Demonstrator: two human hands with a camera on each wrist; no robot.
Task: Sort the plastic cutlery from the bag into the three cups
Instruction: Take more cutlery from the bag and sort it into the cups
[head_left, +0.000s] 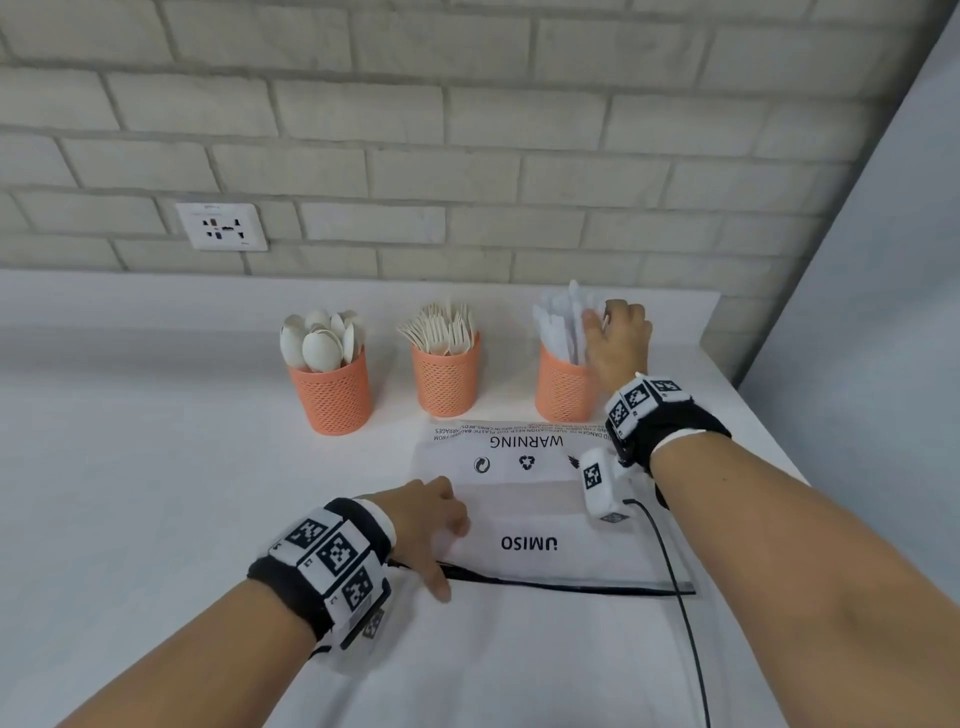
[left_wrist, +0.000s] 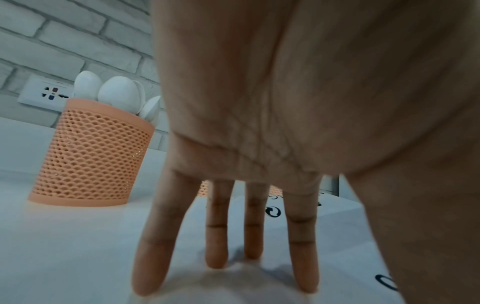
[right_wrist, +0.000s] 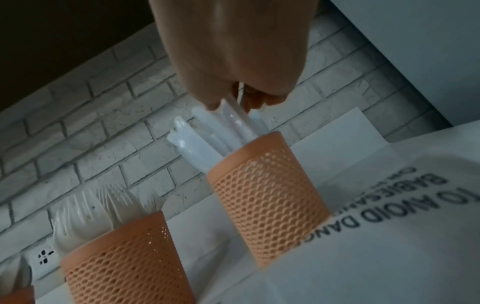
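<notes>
Right hand (head_left: 618, 338) pinches a knife (right_wrist: 235, 115) over the right-most cup (head_left: 563, 389), its grip closed on the handle, while the left hand (head_left: 428, 525) presses straight fingers on the flat bag (head_left: 540, 514) on the tabletop (head_left: 156, 467).

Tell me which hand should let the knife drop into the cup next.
The right. The right hand already pinches a knife above the right cup, among the other knives. The left hand is far from that cup, with its straight fingers pressing on the flat bag.
</notes>
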